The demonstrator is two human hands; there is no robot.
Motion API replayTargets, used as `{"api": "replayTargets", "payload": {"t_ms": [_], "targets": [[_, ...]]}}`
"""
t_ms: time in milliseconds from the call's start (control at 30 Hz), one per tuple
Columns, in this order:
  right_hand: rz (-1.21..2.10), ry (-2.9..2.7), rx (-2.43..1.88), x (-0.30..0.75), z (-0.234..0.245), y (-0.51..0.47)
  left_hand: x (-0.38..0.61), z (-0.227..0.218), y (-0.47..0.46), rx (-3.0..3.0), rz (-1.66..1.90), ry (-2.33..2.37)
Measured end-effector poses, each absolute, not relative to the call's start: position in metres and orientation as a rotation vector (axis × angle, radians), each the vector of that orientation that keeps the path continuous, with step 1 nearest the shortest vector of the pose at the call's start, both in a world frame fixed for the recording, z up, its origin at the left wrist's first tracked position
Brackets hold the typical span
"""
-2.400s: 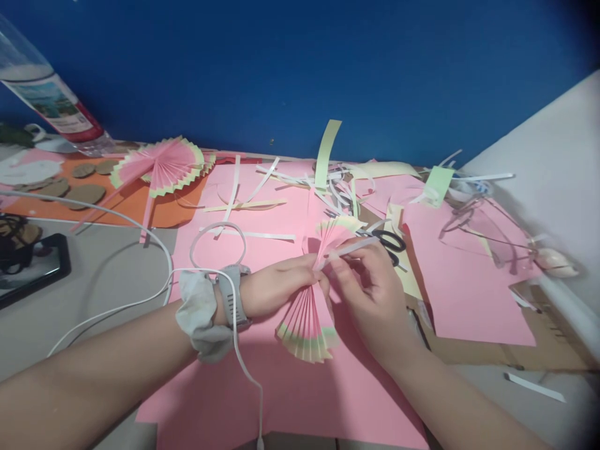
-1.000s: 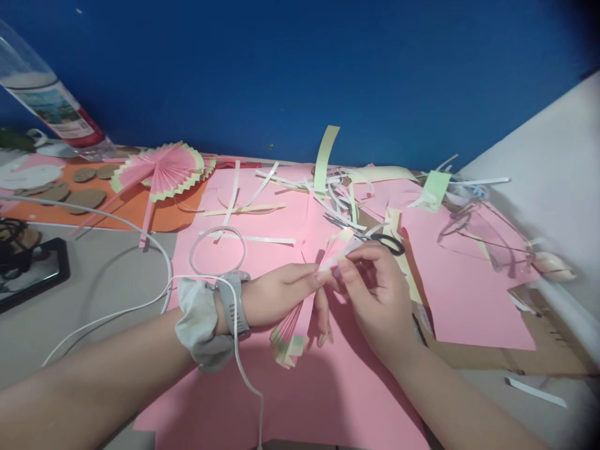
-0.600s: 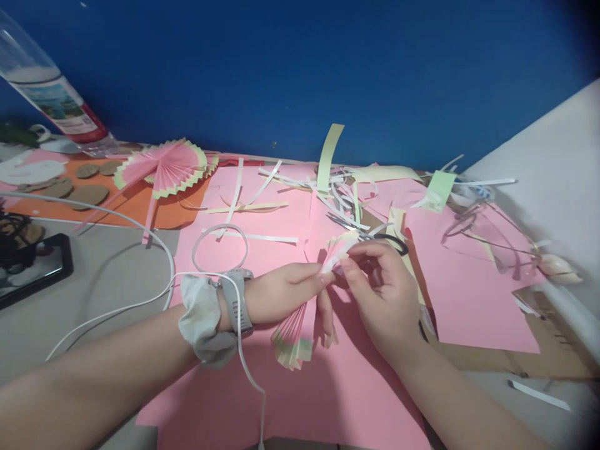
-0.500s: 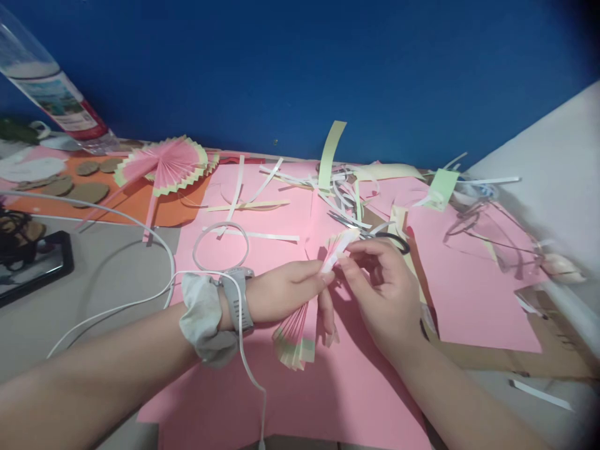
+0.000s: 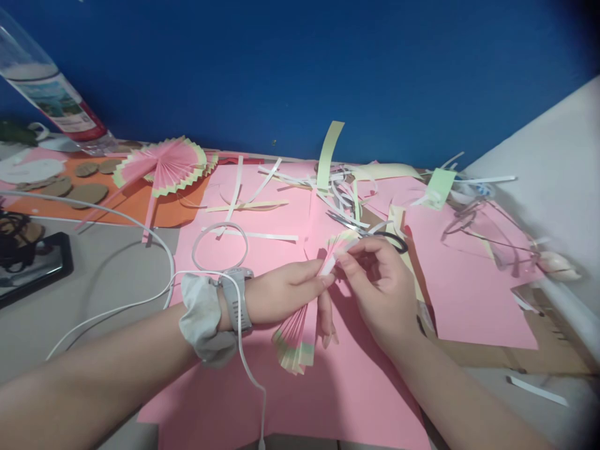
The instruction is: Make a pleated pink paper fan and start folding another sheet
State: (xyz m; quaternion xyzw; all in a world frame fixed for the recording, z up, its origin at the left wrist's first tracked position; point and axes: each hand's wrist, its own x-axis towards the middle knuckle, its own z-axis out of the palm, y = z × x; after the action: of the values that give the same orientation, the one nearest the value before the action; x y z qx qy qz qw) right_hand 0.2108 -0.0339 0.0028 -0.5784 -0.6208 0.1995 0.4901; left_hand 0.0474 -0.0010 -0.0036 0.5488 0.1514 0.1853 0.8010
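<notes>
Pinched at its middle in my left hand (image 5: 293,284) is a pleated pink paper fan (image 5: 300,319) with pale green and yellow ends. Its folds spread out below and above my fingers. A narrow white strip (image 5: 329,265) lies along the upper part of the fan. My right hand (image 5: 382,284) is closed on the strip's upper end, thumb against forefinger, close to my left thumb. The fingertips partly hide the strip. Just beyond the right fingers lie scissors (image 5: 396,241) with black handles.
Pink paper sheets (image 5: 262,400) cover the desk under my hands. A finished pink fan (image 5: 180,165) lies on orange paper at the left, near a tilted bottle (image 5: 65,106). A white cable (image 5: 253,369) crosses my left wrist. Paper scraps (image 5: 344,194) and glasses (image 5: 469,219) lie beyond and right.
My right fingers have drawn the strip's upper end back toward me, uncovering more of the fan's top folds. The left hand keeps its hold, nearly still.
</notes>
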Motion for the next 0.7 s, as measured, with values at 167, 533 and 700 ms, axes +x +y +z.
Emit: {"api": "replayTargets", "payload": {"t_ms": [167,533,700], "targets": [[0.476,-1.486,-1.413,0.2093,0.0037,-0.0338,0.0475,-0.0052,-0.0004,1.152,0.391,0.283],[0.456,-1.496,-1.477,0.2082,0.0043,-0.0333,0.0473,-0.0035,-0.0017,1.140,0.388,0.279],[0.468,-1.503,-1.478,0.2091,0.0033,-0.0327,0.0475,-0.0045,-0.0014,1.110,0.401,0.262]]}}
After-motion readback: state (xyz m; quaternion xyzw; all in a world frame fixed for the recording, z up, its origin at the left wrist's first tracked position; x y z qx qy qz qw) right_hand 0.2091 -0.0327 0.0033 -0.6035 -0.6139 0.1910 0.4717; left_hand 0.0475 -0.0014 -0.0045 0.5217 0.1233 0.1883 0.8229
